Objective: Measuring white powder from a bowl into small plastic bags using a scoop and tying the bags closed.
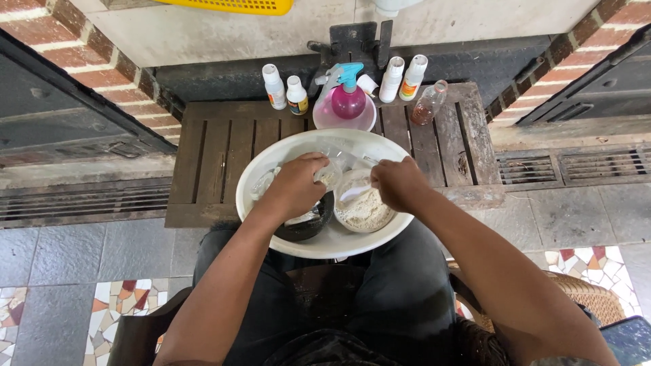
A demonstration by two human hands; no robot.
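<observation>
So, everything was laid out around the big white basin [271, 224], which was propped on the person's lap against the near edge of a weathered slatted wooden platform [217, 149]. The basin was round, smooth and plastic-looking.

Inside the basin, toward its right half, a smaller white bowl [363, 210] was sat, filled with a pale, crumbly powder that looked dry and floury. Left of that, still inside the basin, a black rounded dish [312, 227] was partly hidden under the left hand [295, 186].

The step in hand was judged to be opening or emptying a clear plastic bag [336, 159] over the powder bowl: the bag was pinched at the basin's middle, the left hand closed on its crumpled end and the right hand [400, 183] clenched on the other end, just above the powder. The next move would probably call for a steady pull with both grips kept tight, so nothing got spilled outside the small bowl.

Beyond the basin's far rim, a pink spray bottle with a teal trigger [348, 95] was stood in a pinkish round tub. Small white bottles [274, 87] were lined up on either side of it, and a clear bottle of brownish liquid [428, 103] was leaning far right of the basin.
</observation>
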